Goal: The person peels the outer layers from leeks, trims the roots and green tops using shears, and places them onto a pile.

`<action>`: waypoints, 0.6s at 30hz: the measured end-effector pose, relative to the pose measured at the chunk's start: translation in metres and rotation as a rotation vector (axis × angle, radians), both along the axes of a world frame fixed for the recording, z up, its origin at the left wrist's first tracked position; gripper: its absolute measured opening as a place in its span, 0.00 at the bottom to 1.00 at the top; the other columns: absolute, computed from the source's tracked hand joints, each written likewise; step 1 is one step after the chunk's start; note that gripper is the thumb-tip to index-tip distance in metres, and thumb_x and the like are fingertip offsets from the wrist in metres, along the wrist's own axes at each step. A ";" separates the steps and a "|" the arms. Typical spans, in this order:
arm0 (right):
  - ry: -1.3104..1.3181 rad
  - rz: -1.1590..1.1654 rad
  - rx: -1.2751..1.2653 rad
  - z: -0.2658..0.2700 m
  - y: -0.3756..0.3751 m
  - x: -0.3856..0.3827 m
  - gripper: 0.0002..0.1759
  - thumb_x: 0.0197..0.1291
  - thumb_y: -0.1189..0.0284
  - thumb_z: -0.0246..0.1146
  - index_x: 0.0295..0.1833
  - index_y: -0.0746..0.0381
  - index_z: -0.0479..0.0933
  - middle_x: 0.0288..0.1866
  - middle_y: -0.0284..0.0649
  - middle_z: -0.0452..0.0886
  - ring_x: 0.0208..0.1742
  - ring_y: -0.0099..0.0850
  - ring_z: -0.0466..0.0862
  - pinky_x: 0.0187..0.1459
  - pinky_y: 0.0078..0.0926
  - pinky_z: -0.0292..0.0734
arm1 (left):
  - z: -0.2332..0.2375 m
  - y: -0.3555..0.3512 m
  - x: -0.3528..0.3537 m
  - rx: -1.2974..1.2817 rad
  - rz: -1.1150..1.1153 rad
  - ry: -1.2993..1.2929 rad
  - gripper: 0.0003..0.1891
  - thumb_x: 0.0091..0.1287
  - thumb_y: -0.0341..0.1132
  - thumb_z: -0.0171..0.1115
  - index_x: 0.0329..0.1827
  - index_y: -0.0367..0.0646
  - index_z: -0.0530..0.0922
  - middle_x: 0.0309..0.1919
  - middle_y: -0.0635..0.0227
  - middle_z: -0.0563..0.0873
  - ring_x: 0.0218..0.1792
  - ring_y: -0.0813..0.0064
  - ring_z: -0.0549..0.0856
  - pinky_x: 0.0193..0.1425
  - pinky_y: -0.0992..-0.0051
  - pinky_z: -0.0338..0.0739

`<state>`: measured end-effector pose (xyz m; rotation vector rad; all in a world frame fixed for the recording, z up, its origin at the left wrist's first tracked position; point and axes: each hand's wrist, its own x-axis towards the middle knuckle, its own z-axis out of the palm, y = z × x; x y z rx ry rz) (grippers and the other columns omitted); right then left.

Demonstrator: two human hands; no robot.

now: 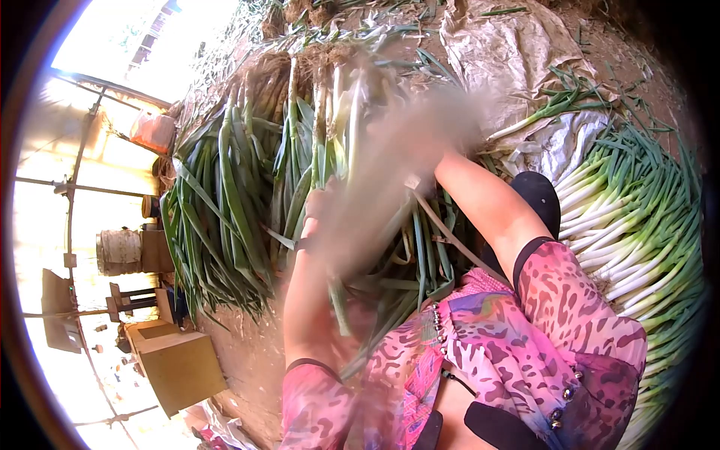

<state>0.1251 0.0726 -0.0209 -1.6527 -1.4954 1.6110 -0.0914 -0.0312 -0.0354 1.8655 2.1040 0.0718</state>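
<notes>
Many brown-rooted onions stretch away, roots farthest.

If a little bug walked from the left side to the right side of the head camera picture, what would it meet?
Pale tub → long green leaves left of both hands → left hand → blurry right hand → spread-out pile of white-and-green stalks.

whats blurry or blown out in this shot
Head view: the right hand is smeared, probably by motion; a hazy streak partly veils the left forearm; glare washes out the left side; wide-lens distortion and black edges; white-stemmed greens look much sharper.
</notes>
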 end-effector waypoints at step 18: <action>-0.612 -0.301 0.350 -0.147 -0.032 0.126 0.27 0.61 0.55 0.64 0.57 0.66 0.79 0.47 0.48 0.85 0.48 0.41 0.87 0.50 0.41 0.80 | 0.011 0.021 -0.019 0.327 0.184 0.275 0.29 0.64 0.47 0.71 0.63 0.41 0.76 0.55 0.49 0.83 0.56 0.49 0.83 0.58 0.55 0.80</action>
